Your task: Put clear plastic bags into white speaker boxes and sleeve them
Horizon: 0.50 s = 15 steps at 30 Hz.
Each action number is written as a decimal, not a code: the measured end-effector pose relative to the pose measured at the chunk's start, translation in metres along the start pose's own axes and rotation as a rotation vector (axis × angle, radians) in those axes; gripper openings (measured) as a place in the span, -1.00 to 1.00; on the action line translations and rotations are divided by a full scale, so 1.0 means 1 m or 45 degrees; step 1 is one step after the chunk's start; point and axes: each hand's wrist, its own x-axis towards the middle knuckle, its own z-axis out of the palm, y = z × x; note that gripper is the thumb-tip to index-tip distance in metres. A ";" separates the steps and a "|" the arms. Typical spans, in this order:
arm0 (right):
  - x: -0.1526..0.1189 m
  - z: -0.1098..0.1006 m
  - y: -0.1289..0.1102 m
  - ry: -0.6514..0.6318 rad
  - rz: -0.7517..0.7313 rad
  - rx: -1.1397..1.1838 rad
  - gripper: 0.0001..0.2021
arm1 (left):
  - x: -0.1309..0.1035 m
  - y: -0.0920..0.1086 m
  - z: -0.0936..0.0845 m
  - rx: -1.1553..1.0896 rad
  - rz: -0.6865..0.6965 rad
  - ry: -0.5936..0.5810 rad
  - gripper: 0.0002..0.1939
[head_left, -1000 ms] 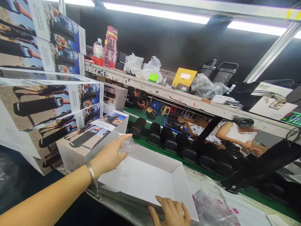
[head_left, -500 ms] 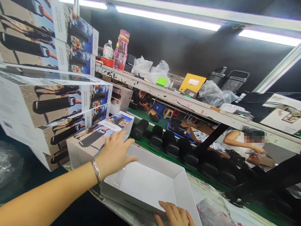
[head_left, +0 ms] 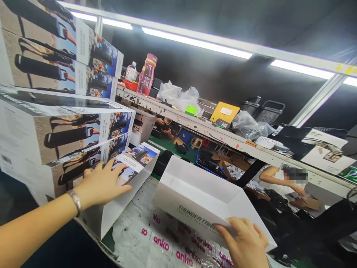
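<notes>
The right hand (head_left: 245, 243) is now lifting the white tray (head_left: 200, 195) toward three o'clock, fingers gripping its wall, while the left hand (head_left: 102, 182), fingers spread, is now pressing flat on the printed box (head_left: 131, 163) at nine o'clock.

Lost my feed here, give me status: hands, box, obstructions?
Left hand flat on printed box lid. Right hand grips white tray, tilted off table. Stacked boxes crowd left.

Right hand (head_left: 245, 243) cut by bottom edge
</notes>
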 end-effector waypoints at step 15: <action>0.194 0.112 -0.020 -0.017 0.323 0.086 -0.59 | -0.003 0.011 0.008 -0.019 -0.029 0.100 -0.33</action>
